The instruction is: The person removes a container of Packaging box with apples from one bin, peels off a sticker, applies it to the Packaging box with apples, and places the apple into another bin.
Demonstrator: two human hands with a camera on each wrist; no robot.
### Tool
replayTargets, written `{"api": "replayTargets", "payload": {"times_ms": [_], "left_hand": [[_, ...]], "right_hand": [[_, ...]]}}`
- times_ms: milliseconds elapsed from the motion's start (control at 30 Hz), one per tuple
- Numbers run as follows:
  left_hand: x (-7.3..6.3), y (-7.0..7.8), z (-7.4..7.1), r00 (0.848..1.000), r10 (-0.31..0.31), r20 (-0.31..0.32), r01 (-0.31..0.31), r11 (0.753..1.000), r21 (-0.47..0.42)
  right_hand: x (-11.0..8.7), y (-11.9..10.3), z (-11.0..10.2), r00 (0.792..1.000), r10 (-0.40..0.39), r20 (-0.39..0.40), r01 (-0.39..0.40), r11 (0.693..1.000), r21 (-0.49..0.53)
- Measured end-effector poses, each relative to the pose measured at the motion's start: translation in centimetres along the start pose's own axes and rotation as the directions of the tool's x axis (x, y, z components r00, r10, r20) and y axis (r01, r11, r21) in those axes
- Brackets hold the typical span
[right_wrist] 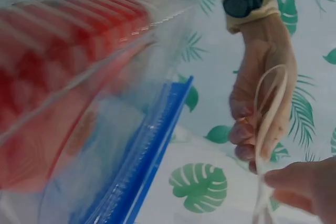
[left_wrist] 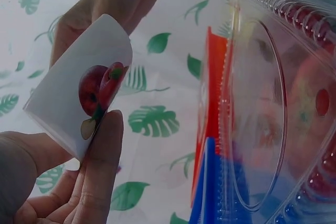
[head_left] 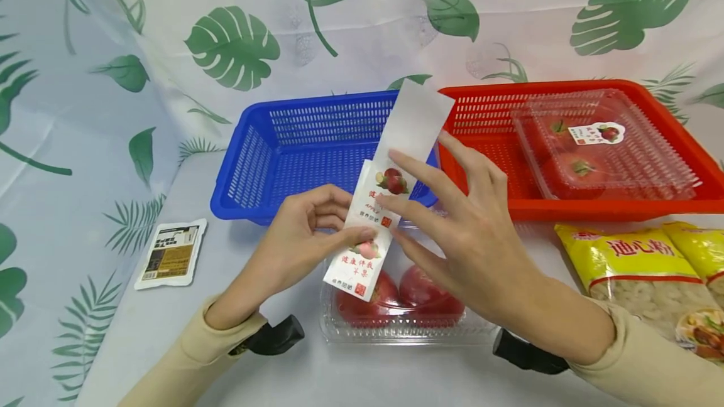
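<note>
My left hand (head_left: pixel 300 237) pinches a strip of white paper labels (head_left: pixel 353 272), thumb in front and fingers behind. The labels carry red apple pictures and printed characters; the strip's upper stretch is blank white. My right hand (head_left: pixel 481 237) has its fingers spread at the strip's right side, some fingertips overlapping the printed part in the head view. In the left wrist view the strip (left_wrist: pixel 63 87) curves above the left fingers. Below the hands stands a clear plastic box (head_left: pixel 396 335) with red round fruit inside, partly hidden by the strip and hands.
A blue basket (head_left: pixel 254 206) stands behind the hands. At its right, a red basket (head_left: pixel 543 209) holds a clear box of tomatoes with a label (head_left: pixel 594 134) on its lid. Yellow pasta bags (head_left: pixel 633 269) lie at the right, a small white packet (head_left: pixel 172 253) at the left.
</note>
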State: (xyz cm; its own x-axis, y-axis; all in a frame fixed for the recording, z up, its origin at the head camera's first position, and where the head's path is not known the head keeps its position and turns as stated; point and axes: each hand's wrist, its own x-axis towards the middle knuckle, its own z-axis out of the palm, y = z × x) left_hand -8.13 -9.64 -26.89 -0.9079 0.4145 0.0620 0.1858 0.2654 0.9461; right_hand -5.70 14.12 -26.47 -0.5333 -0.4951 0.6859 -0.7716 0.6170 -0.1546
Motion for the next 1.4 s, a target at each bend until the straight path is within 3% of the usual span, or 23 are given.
{"api": "replayTargets", "payload": {"times_ms": [100, 267, 400, 567, 700, 900, 1100, 1267, 1400], "left_hand": [[0.1, 0.0, -0.1, 1.0, -0.008, -0.013, 0.008, 1.0, 0.01], [0.0, -0.1, 0.0, 1.0, -0.012, -0.018, 0.012, 1.0, -0.002], [-0.3, 0.0, 0.3, 0.999, 0.027, 0.017, -0.026, 0.998, -0.062], [-0.7, 0.2, 0.6, 0.992, 0.077, 0.099, -0.064, 0.99, -0.129], [-1.0, 0.1, 0.5, 0.99, 0.079, 0.12, -0.058, 0.984, -0.169], [-1.2, 0.1, 0.6, 0.988, 0.119, 0.094, -0.098, 0.975, -0.2], [-1.2, 0.1, 1.1, 0.986, 0.159, 0.049, -0.15, 0.978, -0.148], [-1.4, 0.2, 1.1, 0.988, 0.148, 0.051, -0.141, 0.983, -0.119], [-1.6, 0.1, 0.9, 0.99, 0.111, 0.086, -0.098, 0.985, -0.144]], "right_hand": [[0.0, 0.2, -0.2, 0.999, 0.029, 0.017, -0.029, 1.0, 0.0], [0.0, 0.2, 0.1, 0.999, 0.006, 0.047, -0.015, 0.983, 0.183], [0.0, 0.0, 0.6, 0.999, -0.011, 0.049, -0.003, 0.961, 0.278], [-0.1, 0.0, 0.5, 0.998, 0.012, 0.063, -0.031, 0.952, 0.306], [-0.1, 0.1, 0.4, 0.997, 0.018, 0.073, -0.04, 0.95, 0.311], [-0.4, 0.1, 0.5, 0.998, 0.038, 0.053, -0.055, 0.931, 0.361], [-0.5, -0.1, 0.5, 0.998, 0.056, 0.04, -0.068, 0.907, 0.416], [-0.6, -0.1, 0.5, 0.998, 0.063, 0.017, -0.064, 0.902, 0.427], [-0.6, -0.1, 0.4, 0.996, 0.092, 0.004, -0.085, 0.909, 0.409]]}}
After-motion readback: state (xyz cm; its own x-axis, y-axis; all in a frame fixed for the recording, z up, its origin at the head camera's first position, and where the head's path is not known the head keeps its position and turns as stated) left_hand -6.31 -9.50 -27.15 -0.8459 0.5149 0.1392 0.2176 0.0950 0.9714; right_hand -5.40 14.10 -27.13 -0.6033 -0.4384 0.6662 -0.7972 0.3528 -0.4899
